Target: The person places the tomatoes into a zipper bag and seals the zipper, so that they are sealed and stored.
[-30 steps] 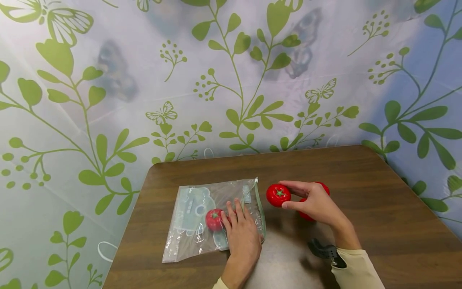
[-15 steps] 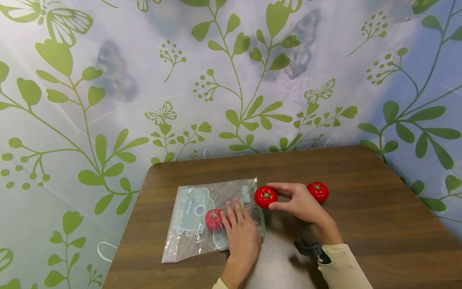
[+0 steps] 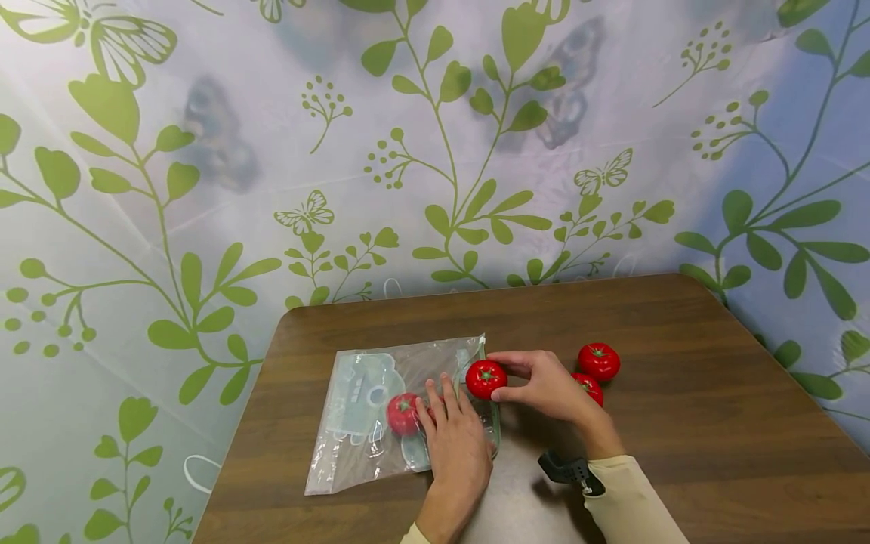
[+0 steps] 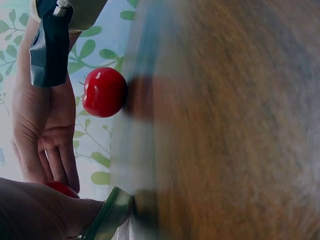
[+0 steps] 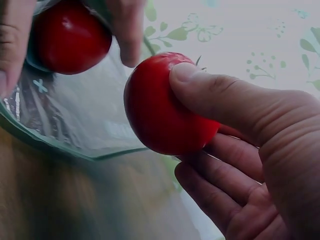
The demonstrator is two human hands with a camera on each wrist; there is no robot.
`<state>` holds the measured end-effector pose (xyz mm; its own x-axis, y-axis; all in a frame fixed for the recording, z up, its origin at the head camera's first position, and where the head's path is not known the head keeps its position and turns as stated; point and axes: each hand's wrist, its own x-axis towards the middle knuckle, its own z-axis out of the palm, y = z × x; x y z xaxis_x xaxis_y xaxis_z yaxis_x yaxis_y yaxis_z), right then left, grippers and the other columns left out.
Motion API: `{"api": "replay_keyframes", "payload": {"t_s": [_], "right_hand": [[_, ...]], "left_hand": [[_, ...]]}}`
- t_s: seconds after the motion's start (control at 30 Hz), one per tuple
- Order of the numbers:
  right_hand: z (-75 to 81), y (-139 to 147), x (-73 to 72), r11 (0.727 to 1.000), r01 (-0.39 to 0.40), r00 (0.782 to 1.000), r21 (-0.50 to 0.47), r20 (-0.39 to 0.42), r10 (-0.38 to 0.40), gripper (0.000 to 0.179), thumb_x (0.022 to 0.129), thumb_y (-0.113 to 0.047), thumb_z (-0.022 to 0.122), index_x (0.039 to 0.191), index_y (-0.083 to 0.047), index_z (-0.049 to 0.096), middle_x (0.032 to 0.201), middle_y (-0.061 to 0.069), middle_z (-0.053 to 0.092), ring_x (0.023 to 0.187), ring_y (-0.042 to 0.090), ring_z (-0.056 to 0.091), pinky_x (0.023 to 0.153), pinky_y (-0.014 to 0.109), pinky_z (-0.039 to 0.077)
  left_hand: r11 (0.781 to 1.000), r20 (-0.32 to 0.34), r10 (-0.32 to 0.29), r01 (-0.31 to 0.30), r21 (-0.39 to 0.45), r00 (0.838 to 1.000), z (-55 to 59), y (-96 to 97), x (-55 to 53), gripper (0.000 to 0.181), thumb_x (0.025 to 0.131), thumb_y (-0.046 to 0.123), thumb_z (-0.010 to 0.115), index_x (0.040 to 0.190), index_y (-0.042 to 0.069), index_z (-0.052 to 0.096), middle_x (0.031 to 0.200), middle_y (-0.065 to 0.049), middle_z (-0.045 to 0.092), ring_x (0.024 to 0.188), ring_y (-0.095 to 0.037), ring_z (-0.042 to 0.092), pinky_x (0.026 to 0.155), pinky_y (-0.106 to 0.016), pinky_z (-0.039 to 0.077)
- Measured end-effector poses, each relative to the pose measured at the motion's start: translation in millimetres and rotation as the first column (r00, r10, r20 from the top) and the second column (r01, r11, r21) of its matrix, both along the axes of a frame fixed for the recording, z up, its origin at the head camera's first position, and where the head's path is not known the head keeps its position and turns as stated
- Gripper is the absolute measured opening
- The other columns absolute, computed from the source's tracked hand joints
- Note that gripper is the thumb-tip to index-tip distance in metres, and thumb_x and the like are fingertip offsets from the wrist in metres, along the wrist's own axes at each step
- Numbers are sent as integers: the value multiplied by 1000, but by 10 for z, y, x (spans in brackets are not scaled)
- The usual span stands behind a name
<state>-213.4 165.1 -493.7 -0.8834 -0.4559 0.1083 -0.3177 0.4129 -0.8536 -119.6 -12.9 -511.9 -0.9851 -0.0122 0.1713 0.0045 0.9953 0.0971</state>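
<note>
My right hand pinches a glossy red tomato between thumb and fingers, at the green-edged mouth of a clear zip bag. My left hand lies over the bag near its mouth, fingers fairly straight. The right wrist view shows the held tomato right beside the bag's gaping mouth, with another tomato within, between the left thumb and a finger. Through the plastic, a tomato shows left of my left fingers; more red is partly hidden under them.
Two loose tomatoes, a farther one and a nearer one partly behind my right hand, sit on the brown wooden table. A patterned curtain hangs behind the table. A black wrist mount sits at my right sleeve.
My right hand has carried its tomato leftward from beside the loose tomatoes to the bag's mouth. The nearer loose tomato has come back into view. My left hand and the bag have barely moved.
</note>
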Motion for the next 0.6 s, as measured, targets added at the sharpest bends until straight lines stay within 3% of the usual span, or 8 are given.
{"api": "replay_keyframes", "payload": {"t_s": [0.23,0.6], "right_hand": [[-69,-109,-10,999,-13,1000,38,-1,13,60,90,-27,93,144,-12,72,143,11,74,130,34,74,110,53,57],[-155,-206,-37,999,-15,1000,32,2,15,59,90,-24,92,143,-6,72,141,18,74,129,39,73,107,53,59]], "left_hand": [[1000,2,7,-7,19,1000,-1,-3,4,107,69,44,101,154,-3,57,171,-26,44,161,-53,34,129,-71,28],[999,27,6,-7,31,1000,-1,-4,-1,109,71,42,100,158,-3,53,173,-26,39,162,-53,31,130,-71,26]]}}
